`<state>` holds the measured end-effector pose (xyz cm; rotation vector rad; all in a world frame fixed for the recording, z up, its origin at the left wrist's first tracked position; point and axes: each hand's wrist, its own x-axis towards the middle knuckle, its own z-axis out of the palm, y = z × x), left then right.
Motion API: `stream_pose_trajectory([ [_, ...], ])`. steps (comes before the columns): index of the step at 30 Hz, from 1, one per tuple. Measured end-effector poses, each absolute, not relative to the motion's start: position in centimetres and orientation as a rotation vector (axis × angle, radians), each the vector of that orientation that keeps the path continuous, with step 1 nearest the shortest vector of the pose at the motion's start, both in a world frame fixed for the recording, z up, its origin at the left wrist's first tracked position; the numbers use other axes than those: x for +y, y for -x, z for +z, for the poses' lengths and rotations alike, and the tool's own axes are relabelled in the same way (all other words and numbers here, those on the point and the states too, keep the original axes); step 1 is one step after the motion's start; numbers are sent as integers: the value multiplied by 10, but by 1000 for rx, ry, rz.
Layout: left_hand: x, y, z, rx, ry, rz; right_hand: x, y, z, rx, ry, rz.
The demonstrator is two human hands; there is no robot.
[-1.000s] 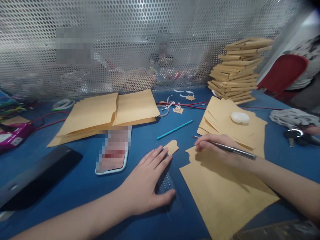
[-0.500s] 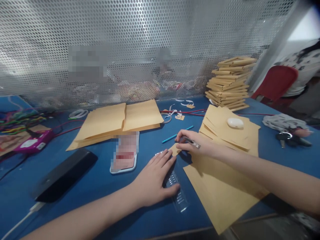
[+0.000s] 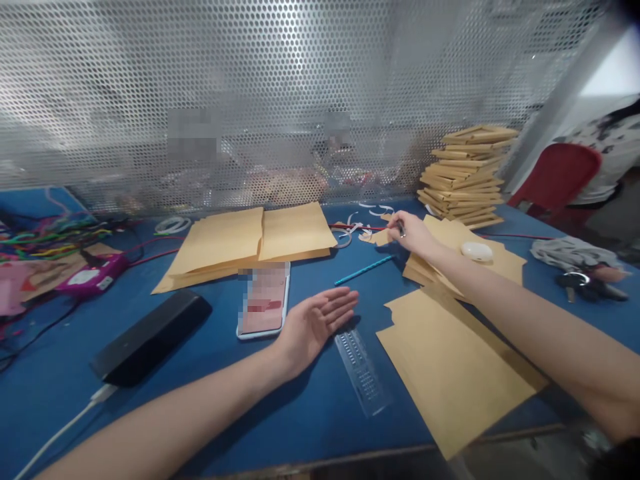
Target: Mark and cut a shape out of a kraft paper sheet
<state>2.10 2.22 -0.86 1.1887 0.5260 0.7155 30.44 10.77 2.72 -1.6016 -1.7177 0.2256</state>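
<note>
A small tan paper scrap (image 3: 381, 237) is pinched in my right hand (image 3: 413, 233), with a thin metal pen (image 3: 401, 231). The clear plastic ruler (image 3: 363, 371) lies flat on the blue counter (image 3: 310, 420), just beside my left hand (image 3: 315, 321).

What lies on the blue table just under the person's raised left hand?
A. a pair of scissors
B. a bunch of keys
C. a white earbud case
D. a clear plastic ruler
D: the clear ruler lies flat on the blue table right beside and below the open left hand, which is lifted off it.
</note>
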Motion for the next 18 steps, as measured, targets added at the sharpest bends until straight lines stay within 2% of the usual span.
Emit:
stream_pose_trajectory([
  [5, 26, -21, -8, 544, -1041, 728, 95, -314, 33, -1771, 1643, 144],
  [10, 26, -22, -9, 604, -1031, 752, 50, -310, 38, -2123, 1507, 276],
  [13, 24, -23, -10, 658, -1121, 763, 31, -313, 31, -2340, 1505, 315],
  [18, 7, -20, -9, 646, -1475, 598, 18, -320, 20, -2311, 1532, 354],
])
